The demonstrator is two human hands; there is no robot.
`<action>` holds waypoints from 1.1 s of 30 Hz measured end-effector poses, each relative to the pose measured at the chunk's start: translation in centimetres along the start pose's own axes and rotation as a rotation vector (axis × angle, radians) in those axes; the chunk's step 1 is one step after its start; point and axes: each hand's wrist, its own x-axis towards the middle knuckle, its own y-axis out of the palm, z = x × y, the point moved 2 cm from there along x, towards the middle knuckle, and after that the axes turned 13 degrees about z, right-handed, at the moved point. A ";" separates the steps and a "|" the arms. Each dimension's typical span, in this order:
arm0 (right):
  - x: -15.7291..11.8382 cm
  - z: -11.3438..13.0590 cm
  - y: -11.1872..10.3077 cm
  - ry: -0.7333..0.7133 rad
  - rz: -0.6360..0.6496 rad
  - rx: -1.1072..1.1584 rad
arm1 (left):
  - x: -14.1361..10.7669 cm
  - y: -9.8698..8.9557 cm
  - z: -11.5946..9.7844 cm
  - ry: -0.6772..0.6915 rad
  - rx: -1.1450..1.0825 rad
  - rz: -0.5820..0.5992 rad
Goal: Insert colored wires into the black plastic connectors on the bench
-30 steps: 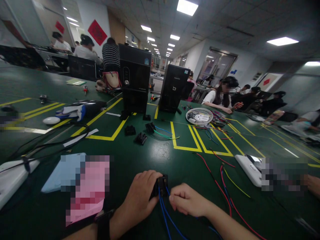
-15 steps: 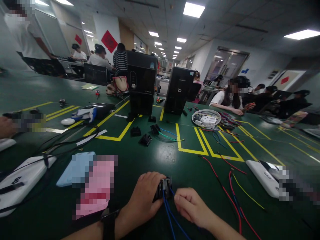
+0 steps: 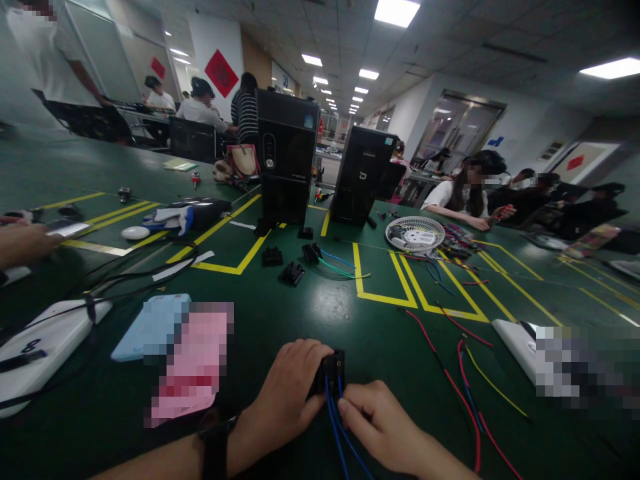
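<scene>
My left hand, a dark watch on its wrist, is wrapped round a small black connector block at the lower middle of the view. Blue wires run from the block's near face down toward me. Close by on the right, my right hand has thumb and forefinger pinched on one blue wire just below the block. Its other fingers are curled in.
Black blocks lie ahead, one with wires. Red wires lie right, phones left. Two black computer towers and a white basket stand farther back. Another person's hand is at far left.
My right hand has moved slightly left, closer to the block, and its pinched wire sits nearer the block's face. The other person's hand at far left has shifted right.
</scene>
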 end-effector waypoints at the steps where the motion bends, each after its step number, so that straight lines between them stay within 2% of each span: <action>1: -0.1 -0.1 0.0 0.008 -0.019 0.002 | 0.0 0.0 0.1 -0.002 0.005 0.001; 6: -0.9 -0.7 -1.1 0.043 -0.075 -0.062 | -0.2 0.1 0.3 -0.019 0.009 -0.022; 9: -1.1 -0.8 -1.6 0.043 -0.052 -0.144 | -0.2 0.1 0.3 -0.018 0.007 -0.016; 12: -0.8 -0.5 -1.1 0.041 -0.005 -0.184 | -0.2 0.1 0.3 -0.008 0.013 -0.007; 15: -0.4 -0.2 0.2 0.042 0.007 -0.159 | -0.3 0.3 0.3 0.003 0.013 -0.008; 19: 0.0 -0.2 1.3 0.009 -0.038 -0.071 | -0.3 0.5 0.4 0.012 0.013 -0.012; 23: -0.1 -0.3 0.8 -0.012 -0.113 0.018 | -0.2 0.3 0.5 0.004 -0.003 -0.005; 26: -0.4 -0.4 0.0 -0.006 -0.152 0.000 | -0.1 0.0 0.4 -0.009 -0.007 0.005; 33: -0.5 -0.5 -0.2 0.082 -0.024 -0.253 | 0.0 0.0 0.3 -0.022 0.003 0.011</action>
